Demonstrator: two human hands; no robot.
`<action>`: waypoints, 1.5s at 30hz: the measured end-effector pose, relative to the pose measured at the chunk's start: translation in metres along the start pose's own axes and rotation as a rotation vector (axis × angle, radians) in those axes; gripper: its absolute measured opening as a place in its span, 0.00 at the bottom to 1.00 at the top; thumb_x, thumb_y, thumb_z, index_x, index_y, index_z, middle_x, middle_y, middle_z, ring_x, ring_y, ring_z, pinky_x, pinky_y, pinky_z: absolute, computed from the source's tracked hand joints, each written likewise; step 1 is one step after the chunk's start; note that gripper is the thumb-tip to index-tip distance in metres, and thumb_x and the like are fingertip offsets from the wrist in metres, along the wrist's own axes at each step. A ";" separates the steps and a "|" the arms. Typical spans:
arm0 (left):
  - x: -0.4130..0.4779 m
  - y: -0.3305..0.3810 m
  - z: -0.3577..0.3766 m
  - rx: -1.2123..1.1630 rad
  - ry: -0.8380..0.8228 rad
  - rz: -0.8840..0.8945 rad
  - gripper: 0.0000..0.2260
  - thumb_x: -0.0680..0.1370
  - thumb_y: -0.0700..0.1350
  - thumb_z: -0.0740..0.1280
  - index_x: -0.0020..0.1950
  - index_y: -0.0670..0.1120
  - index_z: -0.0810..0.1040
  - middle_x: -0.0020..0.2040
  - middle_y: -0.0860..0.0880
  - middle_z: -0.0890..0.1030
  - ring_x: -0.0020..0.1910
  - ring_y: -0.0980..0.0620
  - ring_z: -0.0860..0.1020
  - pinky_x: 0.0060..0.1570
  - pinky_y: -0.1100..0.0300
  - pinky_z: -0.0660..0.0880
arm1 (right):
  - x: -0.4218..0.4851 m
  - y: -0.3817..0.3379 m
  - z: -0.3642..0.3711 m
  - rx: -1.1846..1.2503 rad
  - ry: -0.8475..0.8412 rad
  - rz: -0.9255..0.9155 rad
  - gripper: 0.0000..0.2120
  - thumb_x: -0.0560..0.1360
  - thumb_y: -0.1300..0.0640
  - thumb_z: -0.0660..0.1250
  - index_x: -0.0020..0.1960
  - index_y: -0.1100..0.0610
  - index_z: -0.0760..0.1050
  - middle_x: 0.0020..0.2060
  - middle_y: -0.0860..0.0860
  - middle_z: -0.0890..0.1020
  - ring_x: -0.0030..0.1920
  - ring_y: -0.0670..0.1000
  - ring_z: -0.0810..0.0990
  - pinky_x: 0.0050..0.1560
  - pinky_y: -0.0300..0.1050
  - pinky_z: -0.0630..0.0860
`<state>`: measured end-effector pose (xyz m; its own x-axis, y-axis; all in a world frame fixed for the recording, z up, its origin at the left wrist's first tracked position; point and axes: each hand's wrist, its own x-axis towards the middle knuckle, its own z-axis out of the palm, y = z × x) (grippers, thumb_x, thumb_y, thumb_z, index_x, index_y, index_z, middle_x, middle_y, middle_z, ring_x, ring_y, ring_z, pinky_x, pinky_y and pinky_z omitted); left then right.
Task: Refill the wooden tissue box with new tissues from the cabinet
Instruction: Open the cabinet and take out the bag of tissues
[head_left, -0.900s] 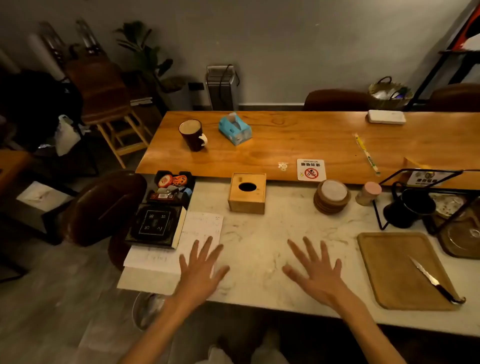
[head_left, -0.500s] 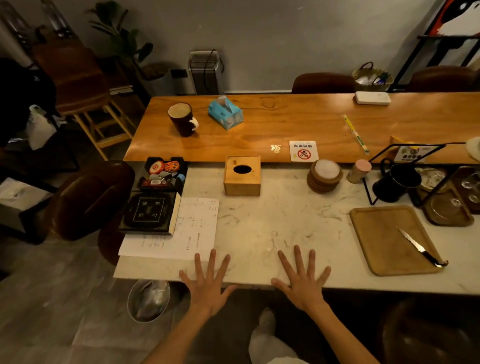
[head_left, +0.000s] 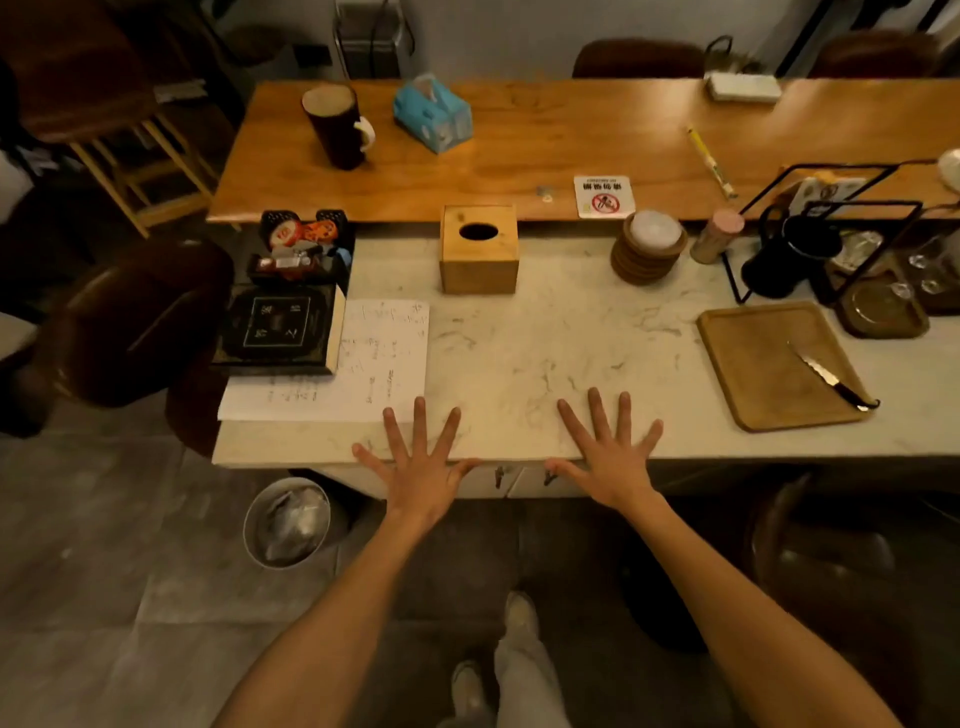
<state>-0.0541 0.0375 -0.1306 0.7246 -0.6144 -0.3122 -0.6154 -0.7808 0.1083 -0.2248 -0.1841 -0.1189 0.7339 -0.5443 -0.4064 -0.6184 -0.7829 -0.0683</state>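
Observation:
The wooden tissue box (head_left: 479, 254) stands on the white marble counter (head_left: 545, 332), near its far edge, with a dark oval slot on top and no tissue showing. My left hand (head_left: 422, 462) and my right hand (head_left: 608, 457) hover flat, fingers spread, over the counter's near edge, holding nothing. Below that edge, between my hands, I see two cabinet doors with small handles (head_left: 522, 475), both closed. A blue soft tissue pack (head_left: 432, 113) lies on the wooden table behind.
A black book (head_left: 280, 325) and a written paper sheet (head_left: 363, 364) lie left of my hands. At the right sits a wooden tray (head_left: 769, 364) with a knife (head_left: 831, 376). Coasters (head_left: 648, 247), a black rack, a mug (head_left: 336, 124), a bin (head_left: 287, 522) and brown chairs surround.
My view has pulled back from the counter and tilted down. Both hands slid back from mid-counter to its near edge, still spread. The cabinet doors and the floor have come into view.

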 end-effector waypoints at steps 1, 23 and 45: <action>0.000 0.000 0.000 -0.005 0.006 -0.002 0.35 0.74 0.74 0.45 0.74 0.66 0.31 0.78 0.50 0.28 0.73 0.36 0.26 0.60 0.18 0.37 | 0.000 -0.001 0.000 -0.005 0.004 0.008 0.41 0.66 0.20 0.35 0.73 0.34 0.25 0.77 0.49 0.30 0.74 0.64 0.25 0.63 0.83 0.36; 0.053 -0.010 0.092 -0.028 1.170 0.242 0.22 0.77 0.67 0.59 0.65 0.57 0.76 0.65 0.54 0.79 0.67 0.44 0.71 0.68 0.26 0.49 | 0.047 0.009 0.084 -0.002 1.390 -0.269 0.29 0.74 0.29 0.60 0.58 0.50 0.82 0.55 0.51 0.85 0.57 0.54 0.82 0.55 0.51 0.70; 0.002 0.051 0.230 -1.185 0.252 0.326 0.25 0.83 0.60 0.51 0.55 0.41 0.77 0.56 0.37 0.81 0.57 0.39 0.79 0.65 0.42 0.72 | 0.005 -0.007 0.212 0.776 0.889 -0.537 0.31 0.80 0.44 0.59 0.79 0.52 0.55 0.79 0.47 0.56 0.79 0.45 0.50 0.78 0.55 0.55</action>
<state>-0.1550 0.0227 -0.3429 0.7111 -0.7002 0.0637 -0.2146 -0.1299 0.9680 -0.2760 -0.1173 -0.3135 0.6882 -0.4654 0.5565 0.0288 -0.7489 -0.6620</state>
